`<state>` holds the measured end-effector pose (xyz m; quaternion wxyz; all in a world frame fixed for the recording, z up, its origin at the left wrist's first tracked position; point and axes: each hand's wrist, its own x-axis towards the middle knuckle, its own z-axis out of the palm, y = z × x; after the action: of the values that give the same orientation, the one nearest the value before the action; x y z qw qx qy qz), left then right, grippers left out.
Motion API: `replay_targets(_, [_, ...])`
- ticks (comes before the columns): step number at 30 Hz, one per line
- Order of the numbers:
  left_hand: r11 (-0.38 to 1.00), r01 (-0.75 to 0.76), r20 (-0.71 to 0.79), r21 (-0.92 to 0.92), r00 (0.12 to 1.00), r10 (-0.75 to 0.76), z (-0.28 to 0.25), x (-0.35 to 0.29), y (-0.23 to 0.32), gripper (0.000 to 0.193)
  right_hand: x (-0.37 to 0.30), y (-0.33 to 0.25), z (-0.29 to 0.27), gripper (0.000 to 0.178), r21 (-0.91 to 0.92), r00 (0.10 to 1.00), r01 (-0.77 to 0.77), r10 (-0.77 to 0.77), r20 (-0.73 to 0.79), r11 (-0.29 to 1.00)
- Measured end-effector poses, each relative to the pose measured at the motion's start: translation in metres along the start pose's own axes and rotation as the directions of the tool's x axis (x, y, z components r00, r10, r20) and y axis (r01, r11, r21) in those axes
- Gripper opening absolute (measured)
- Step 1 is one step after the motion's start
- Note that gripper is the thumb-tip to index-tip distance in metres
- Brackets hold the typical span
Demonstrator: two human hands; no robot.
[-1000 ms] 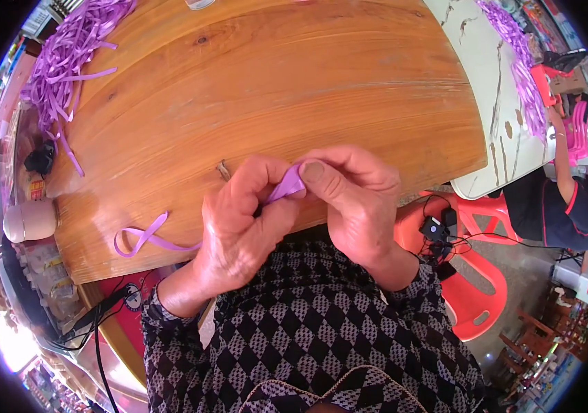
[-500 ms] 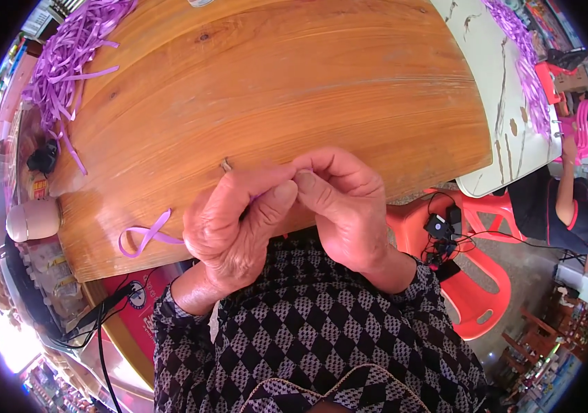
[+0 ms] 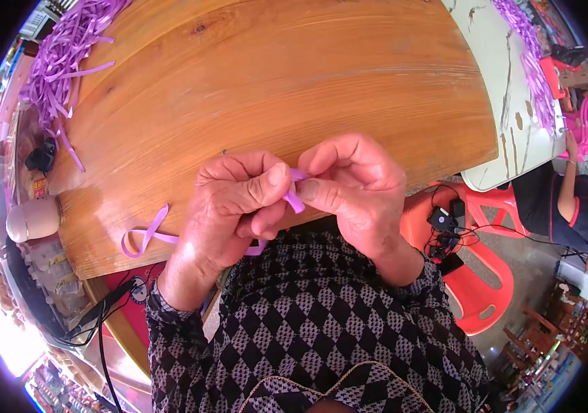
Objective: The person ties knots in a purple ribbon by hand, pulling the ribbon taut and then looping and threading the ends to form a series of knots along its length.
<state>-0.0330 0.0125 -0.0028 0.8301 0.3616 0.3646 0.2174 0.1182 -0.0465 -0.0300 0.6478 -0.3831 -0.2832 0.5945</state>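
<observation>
Above the near edge of the wooden table, my left hand [image 3: 235,196] and my right hand [image 3: 359,193] face each other, thumbs against forefingers. Between their fingertips is a narrow purple ribbon [image 3: 295,202], pinched from both sides. A short end of it hangs down at the middle, looped or folded there; whether it is knotted I cannot tell. The ribbon's tail passes behind my left hand and lies curled on the table to the left, and another bit shows below my left hand.
Heaps of purple ribbon lie on the wooden table [image 3: 376,82] at far left and on a white marbled table [image 3: 507,131] at right. A pink rounded object [image 3: 34,219] sits at the left edge. Red plastic chairs [image 3: 476,292] with black cables stand right; beyond, another person [image 3: 573,199] works.
My hands have moved slightly apart, and my right hand has shifted right. The ribbon between the fingertips, nearly hidden before, now shows with a short end hanging down.
</observation>
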Motion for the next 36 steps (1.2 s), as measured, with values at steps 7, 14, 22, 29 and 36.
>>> replay_targets(7, [0.984, -0.172, -0.239, -0.044, 0.958, 0.157, 0.009, 0.001, -0.008, 0.021, -0.003, 0.001, -0.001, 0.011, -0.427, 0.936, 0.35, -0.294, 0.193, 0.834])
replay_targets(14, [0.976, -0.209, -0.191, -0.053, 0.962, 0.196, 0.012, 0.0, -0.006, 0.019, 0.0, -0.005, 0.009, 0.007, -0.087, 0.993, 0.11, -0.106, 0.049, 0.99])
replay_targets(22, [0.908, -0.371, -0.219, 0.193, 0.886, 0.408, 0.005, -0.013, 0.027, 0.031, 0.003, -0.026, 0.001, 0.009, -0.227, 0.996, 0.041, -0.057, -0.068, 0.973])
replay_targets(29, [0.063, -0.363, 0.275, 0.93, 0.799, 0.535, -0.003, -0.028, 0.077, 0.012, 0.011, -0.033, -0.01, 0.008, -0.32, 0.995, 0.019, 0.014, 0.102, 0.947])
replay_targets(36, [-0.739, -0.012, 0.628, 0.673, 0.537, 0.563, -0.004, -0.014, 0.103, 0.02, 0.021, -0.043, -0.004, 0.007, -0.43, 0.988, 0.144, -0.105, 0.112, 0.891])
